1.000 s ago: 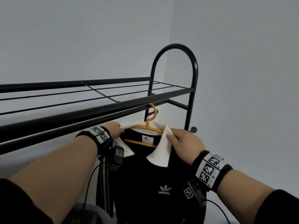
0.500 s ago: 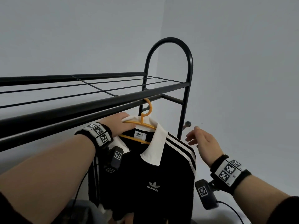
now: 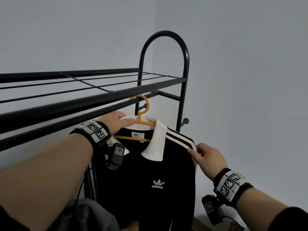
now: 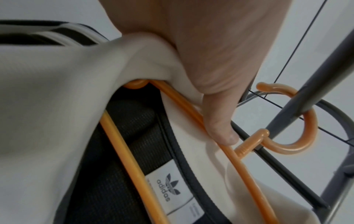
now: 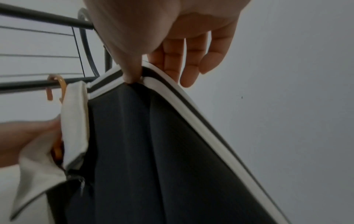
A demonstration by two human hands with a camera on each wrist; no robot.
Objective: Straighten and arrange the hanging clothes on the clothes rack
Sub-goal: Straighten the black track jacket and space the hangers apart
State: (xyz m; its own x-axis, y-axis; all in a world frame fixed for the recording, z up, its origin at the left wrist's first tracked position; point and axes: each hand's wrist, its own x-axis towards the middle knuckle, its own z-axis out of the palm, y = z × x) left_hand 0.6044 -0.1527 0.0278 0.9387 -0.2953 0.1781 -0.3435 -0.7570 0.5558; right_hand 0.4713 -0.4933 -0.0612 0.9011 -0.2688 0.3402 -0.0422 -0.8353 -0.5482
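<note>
A black shirt (image 3: 150, 172) with a white collar (image 3: 156, 140) and white shoulder stripes hangs on an orange hanger (image 3: 143, 110) hooked over the black rack rail (image 3: 83, 107). My left hand (image 3: 118, 122) grips the left side of the collar together with the hanger arm (image 4: 191, 106), its thumb (image 4: 220, 125) lying along the orange bar. My right hand (image 3: 206, 157) pinches the striped right shoulder (image 5: 149, 78) between thumb (image 5: 132, 75) and fingers (image 5: 172, 63).
The rack's wire top shelf (image 3: 83, 84) runs above the rail and its arched end frame (image 3: 166, 52) stands right behind the shirt. A plain wall (image 3: 250, 80) closes the right side. Another dark striped garment (image 3: 90, 180) hangs left of the shirt, and grey fabric (image 3: 86, 212) lies below.
My right hand let go of the collar, swung out to the right, and has come back to pinch the shirt's striped right shoulder. The left hand stays on the collar.
</note>
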